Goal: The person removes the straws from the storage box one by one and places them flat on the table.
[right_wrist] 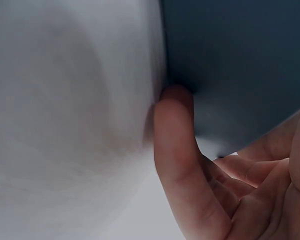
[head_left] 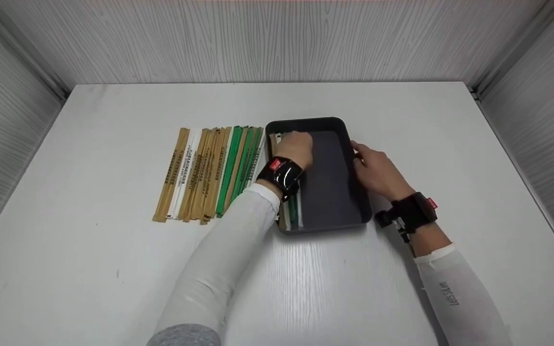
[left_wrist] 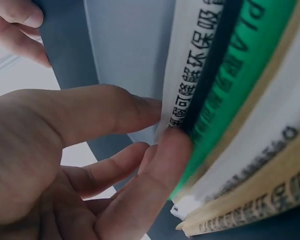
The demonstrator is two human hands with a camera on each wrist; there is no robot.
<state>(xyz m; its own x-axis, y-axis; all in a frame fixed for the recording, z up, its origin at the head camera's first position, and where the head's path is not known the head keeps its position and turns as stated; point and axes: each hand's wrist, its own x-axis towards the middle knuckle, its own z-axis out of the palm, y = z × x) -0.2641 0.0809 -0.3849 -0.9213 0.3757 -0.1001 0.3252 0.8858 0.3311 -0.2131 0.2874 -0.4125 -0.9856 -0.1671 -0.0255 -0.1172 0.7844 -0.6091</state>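
In the head view my left hand [head_left: 297, 146] reaches down into a dark grey tray [head_left: 363, 211], over its left side. A row of paper-wrapped straws lies there lengthwise. In the left wrist view the thumb and index finger of that hand pinch a white wrapped straw [left_wrist: 192, 55] at the inner edge of the row. Beside it lie a green wrapped straw [left_wrist: 255, 60], a white one and brown ones. My right hand [head_left: 378, 170] holds the tray's right wall from outside; the right wrist view shows a fingertip [right_wrist: 175, 120] against the lower wall.
More wrapped straws [head_left: 205, 173], brown, white and green, lie side by side on the white table [head_left: 89, 192], left of the tray. Grey wood-grain panels [head_left: 267, 43] stand along the back and both sides.
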